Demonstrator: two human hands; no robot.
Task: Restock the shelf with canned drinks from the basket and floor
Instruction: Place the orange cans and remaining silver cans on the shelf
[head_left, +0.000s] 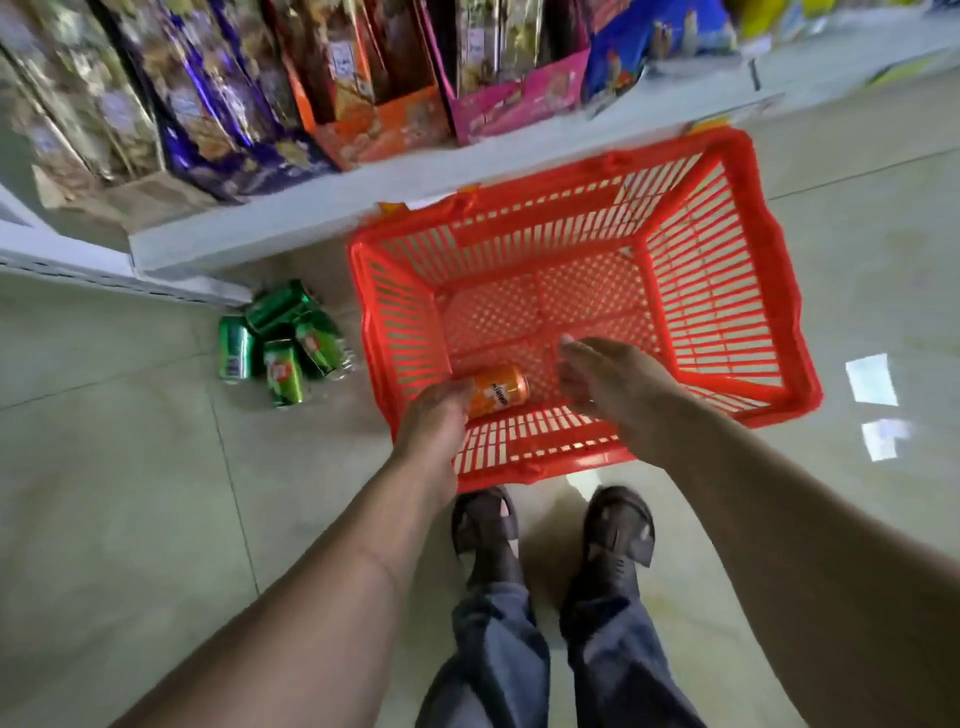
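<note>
Orange can (497, 391) lying on its side at near left of basket (779, 291) floor, left hand (435, 415) touching its end, grip unclear; right hand (597, 376) relaxed, empty, just beside. Best wrapped round the middle, lifted clear of rim. Green cans (283, 343) on floor, left.

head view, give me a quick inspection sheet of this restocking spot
surface: pale tiled floor, glossy, with light reflections at right
job's things: red basket on the floor by the shelf base; one orange can lying on its side inside, near corner; four green cans lying clustered on the floor left of the basket
clutter: nothing seen
grippers: left hand over the basket's near rim, at the orange can's end, grip not clear; right hand open above the basket, holding nothing
cables: nothing seen
surroundings: low white shelf with snack packs in display boxes; the person's dark sandals below the basket
</note>
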